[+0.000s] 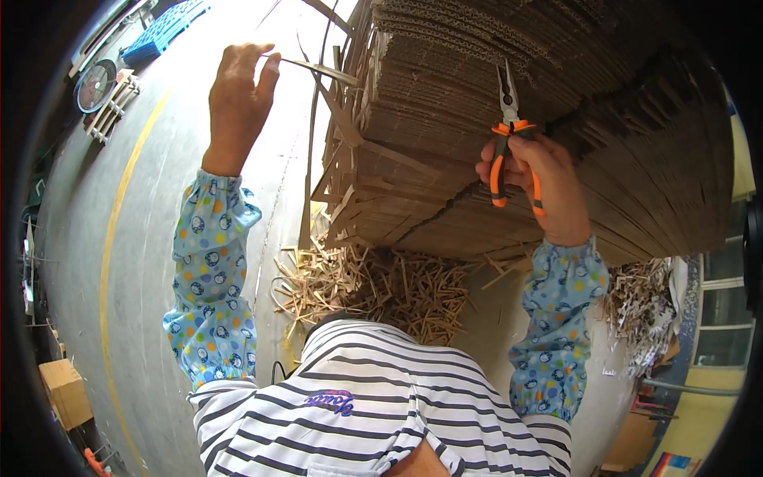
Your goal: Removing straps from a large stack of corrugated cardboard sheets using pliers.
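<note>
My right hand (548,179) is wrapped round long-nose pliers (509,107) with orange and black handles. Their slim jaws are slightly parted and point away from me, over a big stack of corrugated cardboard sheets (445,79). On the left, my raised left hand (241,99) pinches one end of a thin cardboard strip (326,73) between thumb and fingers. The strip's other end reaches the left edge of the stack. Below it, several loose strips (350,131) hang and stick out from that edge.
A heap of cardboard scraps (397,290) lies on the floor between me and the stack; another scrap pile (640,306) is at the right. A yellow line (119,215) runs along the floor at left. Beyond it are a fan (95,86), a blue pallet (165,32) and a carton (65,393).
</note>
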Tool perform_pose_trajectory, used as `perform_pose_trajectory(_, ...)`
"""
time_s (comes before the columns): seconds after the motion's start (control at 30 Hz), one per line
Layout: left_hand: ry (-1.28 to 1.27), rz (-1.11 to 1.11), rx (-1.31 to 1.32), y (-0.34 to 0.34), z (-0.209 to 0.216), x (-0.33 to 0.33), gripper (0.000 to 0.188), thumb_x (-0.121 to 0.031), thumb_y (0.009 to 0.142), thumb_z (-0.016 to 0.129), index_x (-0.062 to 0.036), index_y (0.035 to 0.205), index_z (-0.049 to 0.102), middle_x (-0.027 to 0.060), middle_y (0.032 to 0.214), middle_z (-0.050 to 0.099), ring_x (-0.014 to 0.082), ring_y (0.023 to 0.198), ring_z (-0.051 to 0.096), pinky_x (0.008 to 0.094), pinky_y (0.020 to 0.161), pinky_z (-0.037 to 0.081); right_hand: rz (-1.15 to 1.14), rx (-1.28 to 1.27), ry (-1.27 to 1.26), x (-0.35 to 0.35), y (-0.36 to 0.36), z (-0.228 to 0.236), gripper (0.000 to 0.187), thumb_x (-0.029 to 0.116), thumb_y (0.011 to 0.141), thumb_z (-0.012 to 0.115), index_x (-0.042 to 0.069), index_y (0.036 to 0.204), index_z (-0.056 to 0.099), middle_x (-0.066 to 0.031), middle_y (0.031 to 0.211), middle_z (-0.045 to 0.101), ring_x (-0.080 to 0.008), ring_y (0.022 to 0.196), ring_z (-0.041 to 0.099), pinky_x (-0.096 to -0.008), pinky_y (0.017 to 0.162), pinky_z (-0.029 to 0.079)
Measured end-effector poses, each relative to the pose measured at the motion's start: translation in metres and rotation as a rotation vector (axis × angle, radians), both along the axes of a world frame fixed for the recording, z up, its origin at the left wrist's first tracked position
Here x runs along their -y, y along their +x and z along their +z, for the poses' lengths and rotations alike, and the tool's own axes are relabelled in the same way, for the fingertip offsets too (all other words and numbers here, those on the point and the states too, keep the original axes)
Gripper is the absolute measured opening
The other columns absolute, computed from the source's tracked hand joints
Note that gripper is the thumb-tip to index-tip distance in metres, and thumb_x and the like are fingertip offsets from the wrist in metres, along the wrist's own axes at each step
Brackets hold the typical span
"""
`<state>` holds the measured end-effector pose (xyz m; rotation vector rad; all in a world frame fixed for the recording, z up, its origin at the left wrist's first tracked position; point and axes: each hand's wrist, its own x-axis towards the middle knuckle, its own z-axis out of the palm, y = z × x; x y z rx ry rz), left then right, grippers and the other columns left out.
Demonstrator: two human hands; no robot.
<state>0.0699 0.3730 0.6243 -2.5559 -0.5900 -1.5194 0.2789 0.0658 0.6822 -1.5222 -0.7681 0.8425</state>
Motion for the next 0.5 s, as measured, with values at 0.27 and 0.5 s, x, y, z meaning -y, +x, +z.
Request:
perform_pose_trajectory(0.27,-0.098,0.235,-0.128,-0.051,-0.063,-0.022,0.028,-0.036,0.095,0.052,-0.0184,0.112,0.065,0.0029,0.117,0.063,0.0232,0.100,0.060,0.0391,0.083,0.047,0.499,-0.150,-0.473,0.019,-0.087,-0.136,0.021,0.020,0.089,0.056,0.002,0.098,0.063,-0.0034,0.071,0.062,-0.0093,0.061,0.056,-0.0242,0.056,0.046)
perform_pose_trajectory(0.5,-0.450,0.265,-0.150,-0.076,-0.089,-0.023,0.027,-0.029,0.093,0.056,-0.0083,0.108,0.066,0.0092,0.100,0.067,0.0253,0.092,0.060,0.0385,0.080,0.049,0.157,0.006,-0.078,-0.009,-0.027,-0.016,0.027,0.018,0.092,0.054,0.002,0.112,0.062,-0.0018,0.090,0.063,-0.0082,0.076,0.055,-0.0250,0.068,0.046)
